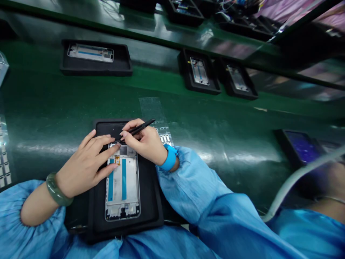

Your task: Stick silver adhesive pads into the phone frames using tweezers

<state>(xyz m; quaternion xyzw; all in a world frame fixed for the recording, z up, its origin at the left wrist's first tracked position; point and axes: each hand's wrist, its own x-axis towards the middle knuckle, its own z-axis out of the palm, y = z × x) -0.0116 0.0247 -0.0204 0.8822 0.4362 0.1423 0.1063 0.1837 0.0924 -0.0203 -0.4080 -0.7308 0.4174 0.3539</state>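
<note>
A silver phone frame [130,183] with two blue strips and a small orange flex cable [117,160] lies in a black tray [149,201] in front of me. My left hand [83,163] has its fingers spread, its fingertips resting on the upper left part of the frame. My right hand [147,142] is closed around slim black tweezers [142,126] above the frame's top edge. Their working tip is hidden by the fingers. Beside the right wrist, a clear sheet [153,108] carries small white pieces [165,138].
Further back on the green bench [67,104] stand several black trays with phone frames, one at the left [95,68] and two at the right [199,86]. Another tray [302,144] and a co-worker's blurred arm [334,187] are at the right. A strip of white pieces [4,158] lies far left.
</note>
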